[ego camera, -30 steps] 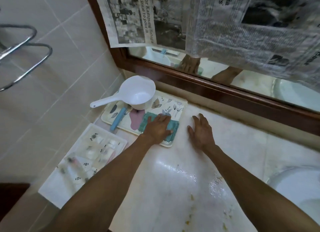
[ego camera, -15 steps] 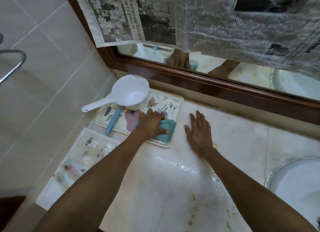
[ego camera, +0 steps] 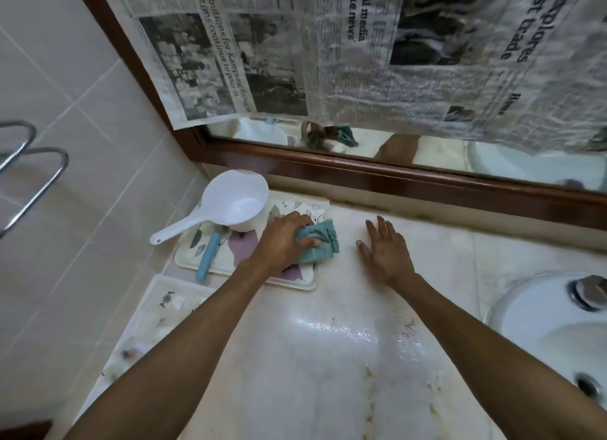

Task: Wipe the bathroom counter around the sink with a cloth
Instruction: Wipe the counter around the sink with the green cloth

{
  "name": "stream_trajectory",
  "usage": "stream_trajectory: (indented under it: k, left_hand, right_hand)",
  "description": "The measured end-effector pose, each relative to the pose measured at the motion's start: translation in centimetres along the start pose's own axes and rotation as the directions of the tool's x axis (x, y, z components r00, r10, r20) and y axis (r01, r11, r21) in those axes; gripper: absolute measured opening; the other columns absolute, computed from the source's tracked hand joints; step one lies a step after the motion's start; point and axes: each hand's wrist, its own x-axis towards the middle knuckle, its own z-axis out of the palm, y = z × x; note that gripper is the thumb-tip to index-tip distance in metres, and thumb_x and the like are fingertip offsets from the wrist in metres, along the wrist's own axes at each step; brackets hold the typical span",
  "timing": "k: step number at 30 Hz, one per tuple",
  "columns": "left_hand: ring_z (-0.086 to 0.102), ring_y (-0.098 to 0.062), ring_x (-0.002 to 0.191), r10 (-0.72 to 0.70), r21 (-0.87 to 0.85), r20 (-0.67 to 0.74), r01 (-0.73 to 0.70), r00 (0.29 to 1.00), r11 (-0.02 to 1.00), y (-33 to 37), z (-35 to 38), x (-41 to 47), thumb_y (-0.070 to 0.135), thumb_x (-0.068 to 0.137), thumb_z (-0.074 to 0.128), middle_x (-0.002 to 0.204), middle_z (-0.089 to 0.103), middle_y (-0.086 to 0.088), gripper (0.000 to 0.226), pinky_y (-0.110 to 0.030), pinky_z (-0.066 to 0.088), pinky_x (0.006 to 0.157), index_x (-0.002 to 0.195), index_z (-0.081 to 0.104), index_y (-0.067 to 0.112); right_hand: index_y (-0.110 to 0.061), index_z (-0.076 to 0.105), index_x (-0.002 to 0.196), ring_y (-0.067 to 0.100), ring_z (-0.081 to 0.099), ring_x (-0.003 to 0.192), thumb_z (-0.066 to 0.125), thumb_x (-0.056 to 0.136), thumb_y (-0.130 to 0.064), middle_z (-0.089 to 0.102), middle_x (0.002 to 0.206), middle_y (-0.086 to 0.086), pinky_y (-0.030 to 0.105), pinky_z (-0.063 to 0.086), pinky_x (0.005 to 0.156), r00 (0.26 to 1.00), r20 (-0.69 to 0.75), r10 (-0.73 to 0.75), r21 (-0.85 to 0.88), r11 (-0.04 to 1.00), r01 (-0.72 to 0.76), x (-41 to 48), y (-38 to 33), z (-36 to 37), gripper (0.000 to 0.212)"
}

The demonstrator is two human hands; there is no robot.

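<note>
My left hand (ego camera: 282,242) grips a bunched teal cloth (ego camera: 320,242) over the right end of a patterned tray (ego camera: 249,278), with the cloth lifted off the tray surface. My right hand (ego camera: 386,250) lies flat, fingers spread, on the pale marble counter (ego camera: 328,357) just right of the tray. The counter has wet patches and yellow-brown stains toward the near side. The white sink (ego camera: 542,334) is at the right edge, with a chrome tap knob (ego camera: 589,291) on its rim.
A white plastic dipper (ego camera: 230,203) and a blue-handled tool (ego camera: 207,257) rest on the tray. A clear lidded box (ego camera: 154,318) sits to the near left. Newspaper (ego camera: 361,51) hangs over the wood-framed mirror (ego camera: 394,176). A chrome towel rail (ego camera: 33,173) is on the left wall.
My left hand has closed on the cloth, bunching it and drawing it from flat on the tray toward the tray's right edge. My right hand has stayed flat on the counter.
</note>
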Motion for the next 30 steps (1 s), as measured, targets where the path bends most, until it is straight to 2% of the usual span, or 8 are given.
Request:
stream_trajectory:
  k: [6, 12, 14, 18, 20, 23, 25, 30]
  left_hand:
    - [0.061, -0.009, 0.082, -0.004, -0.323, 0.035, 0.015, 0.999, 0.946, 7.0, 0.6, 3.1, 0.043, 0.084, 0.075, 0.091, 0.066, 0.01, 0.021, -0.028, 0.046, 0.068, 0.094, 0.068, 0.026]
    - [0.064, -0.012, 0.076, -0.002, -0.357, 0.183, 0.068, 0.983, 0.932, 10.7, 6.7, 5.4, 0.047, 0.086, 0.074, 0.086, 0.068, 0.008, 0.024, -0.03, 0.045, 0.061, 0.088, 0.064, 0.025]
    - [0.066, -0.02, 0.084, -0.022, -0.307, 0.193, 0.081, 0.981, 0.948, 10.6, 8.7, 6.2, 0.05, 0.087, 0.071, 0.09, 0.07, 0.003, 0.029, -0.037, 0.05, 0.069, 0.09, 0.064, 0.023]
    - [0.046, -0.03, 0.126, -0.052, 0.125, 0.02, 0.049, 0.998, 0.991, 9.2, 11.8, 7.1, 0.053, 0.096, 0.054, 0.133, 0.054, -0.008, 0.046, -0.045, 0.038, 0.101, 0.13, 0.059, 0.022]
    - [0.043, -0.033, 0.131, 0.063, 0.134, 0.007, -0.063, 0.998, 0.989, 9.3, 13.5, 6.2, 0.053, 0.098, 0.042, 0.141, 0.049, -0.012, 0.054, -0.048, 0.033, 0.107, 0.137, 0.055, 0.017]
    - [0.022, -0.027, 0.152, 0.212, 0.194, 0.223, -0.257, 0.951, 0.947, 8.6, 16.8, 3.8, 0.06, 0.099, 0.024, 0.164, 0.03, -0.004, 0.066, -0.05, 0.012, 0.122, 0.153, 0.039, 0.026]
    - [0.006, -0.02, 0.157, 0.201, 0.235, 0.279, -0.27, 0.939, 0.934, 7.6, 17.8, 3.3, 0.061, 0.1, 0.016, 0.169, 0.014, 0.003, 0.066, -0.045, -0.003, 0.125, 0.159, 0.023, 0.032]
    - [0.011, -0.021, 0.156, 0.148, 0.295, 0.209, -0.207, 0.967, 0.933, 6.4, 17.1, 5.2, 0.058, 0.103, 0.019, 0.169, 0.015, -0.002, 0.063, -0.045, 0.001, 0.124, 0.16, 0.024, 0.029]
  right_hand:
    - [-0.014, 0.027, 0.153, 0.033, 0.019, 0.148, 0.03, 0.102, -0.049, 0.018, 0.162, 0.017, 0.047, 0.023, 0.118, 0.983, -0.076, 0.167, -0.021, 0.985, -0.169, -2.9, 5.4, -3.7, 0.062]
    - [-0.011, 0.029, 0.152, 0.035, 0.023, 0.147, 0.033, 0.102, -0.047, 0.021, 0.16, 0.019, 0.047, 0.025, 0.117, 0.958, -0.081, 0.275, -0.009, 0.961, -0.277, -5.7, 11.5, -3.7, 0.061]
    - [-0.011, 0.029, 0.151, 0.035, 0.023, 0.146, 0.033, 0.102, -0.046, 0.022, 0.16, 0.018, 0.048, 0.026, 0.116, 0.956, -0.062, 0.288, -0.007, 0.957, -0.289, -6.0, 13.0, -3.1, 0.06]
    - [-0.013, 0.029, 0.151, 0.032, 0.018, 0.149, 0.032, 0.102, -0.046, 0.02, 0.161, 0.016, 0.051, 0.019, 0.118, 0.952, -0.046, 0.304, -0.015, 0.952, -0.305, -6.4, 15.5, -2.1, 0.059]
    - [-0.013, 0.028, 0.151, 0.031, 0.015, 0.149, 0.03, 0.102, -0.047, 0.019, 0.161, 0.016, 0.052, 0.015, 0.118, 0.95, -0.037, 0.309, -0.036, 0.95, -0.31, -6.7, 16.9, -1.9, 0.06]
    - [-0.017, 0.023, 0.153, 0.028, 0.012, 0.15, 0.016, 0.094, -0.059, 0.015, 0.163, 0.012, 0.053, 0.012, 0.119, 0.964, 0.006, 0.265, -0.071, 0.962, -0.263, -7.2, 18.8, -1.6, 0.073]
    - [-0.022, 0.02, 0.155, 0.027, 0.012, 0.15, 0.01, 0.091, -0.062, 0.013, 0.164, 0.009, 0.055, 0.013, 0.118, 0.973, -0.002, 0.231, -0.049, 0.972, -0.231, -7.5, 19.6, -1.1, 0.076]
    - [-0.026, 0.015, 0.156, 0.024, 0.011, 0.151, 0.017, 0.097, -0.058, 0.011, 0.165, 0.006, 0.052, 0.016, 0.119, 0.975, -0.062, 0.213, -0.069, 0.974, -0.217, -7.8, 20.3, -0.1, 0.067]
